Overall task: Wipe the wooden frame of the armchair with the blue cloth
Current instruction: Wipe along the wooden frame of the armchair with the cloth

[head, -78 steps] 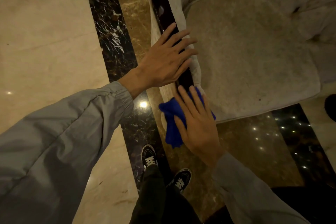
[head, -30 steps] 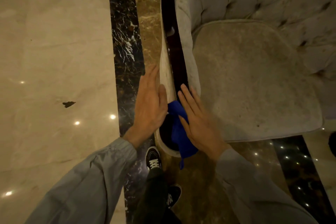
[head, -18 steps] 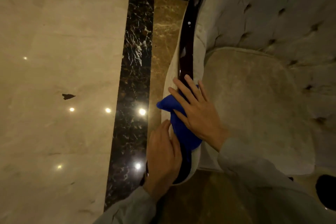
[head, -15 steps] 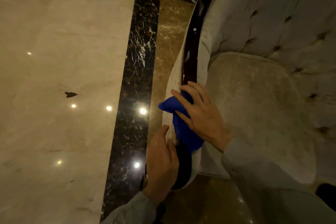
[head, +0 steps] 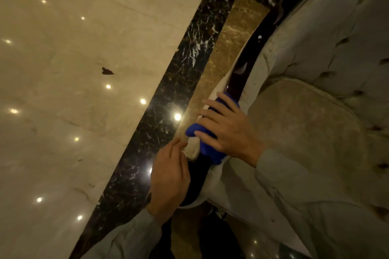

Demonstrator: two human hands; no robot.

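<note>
Frame (head: 255,47) running diagonally, cloth (head: 210,149) across it

Dim, warm-toned shot w/ yellowish cast overall. Small bright specks of overhead lights reflect off the polished floor (head: 63,69), scattered across the left half; strongest glare spot near frame centre, on the dark marble strip (head: 160,115). Glossy dark wooden frame (head: 252,52) shows a few tiny highlights in upper right. Bottom centre falls into deep shadow, detail lost. Soft focus throughout; slight motion smear on the left hand (head: 170,176) and right hand (head: 227,132). Wide-angle bend curves straight lines toward the edges; view strongly tilted.
</note>
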